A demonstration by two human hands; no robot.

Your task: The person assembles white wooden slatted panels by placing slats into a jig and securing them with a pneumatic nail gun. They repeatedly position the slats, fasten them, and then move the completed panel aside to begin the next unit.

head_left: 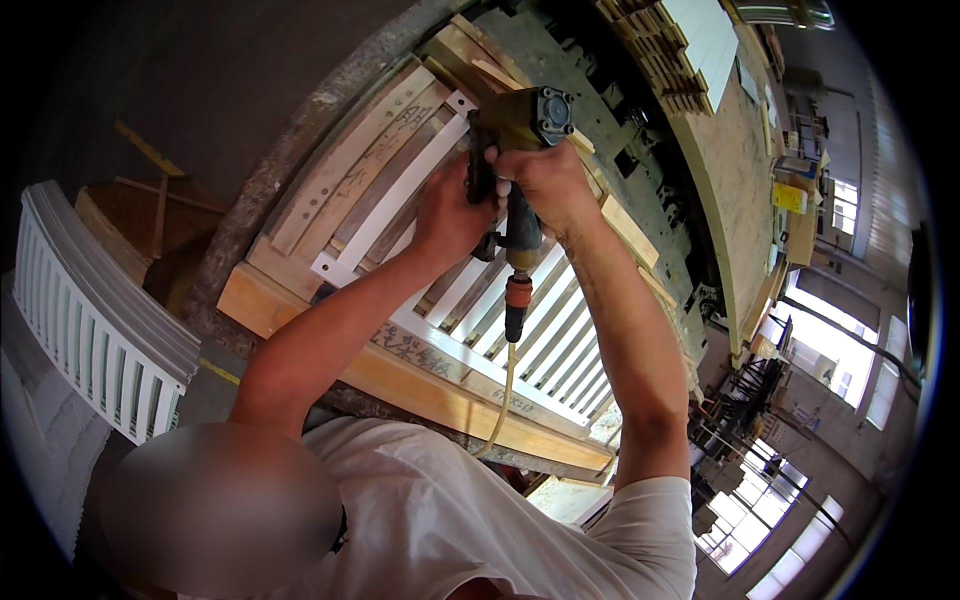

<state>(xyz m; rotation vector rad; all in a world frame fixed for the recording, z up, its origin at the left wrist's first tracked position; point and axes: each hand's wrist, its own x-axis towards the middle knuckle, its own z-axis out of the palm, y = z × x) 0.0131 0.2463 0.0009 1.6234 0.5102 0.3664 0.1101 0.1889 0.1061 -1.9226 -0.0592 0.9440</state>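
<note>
A pneumatic nail gun (522, 222) is held over a white slatted frame (400, 200), its boxy head towards the far side. My right hand (550, 185) is wrapped round the handle just below the head. Against the dark left side of the gun, my left hand (455, 212) is closed, its fingertips partly hidden. A red and black coupling (517, 300) joins the handle to a yellowish air hose (505, 405), which hangs down towards my body. The slatted frame lies in a wooden jig (300, 215) with handwritten marks. The gun's tip is hidden behind my hands.
Several white slatted panels (110, 330) are stacked at the left. A dark green metal bed (610, 150) runs beyond the jig. Farther right, a long wooden table (705, 160) carries stacked white boards (700, 45) and a yellow container (790, 197).
</note>
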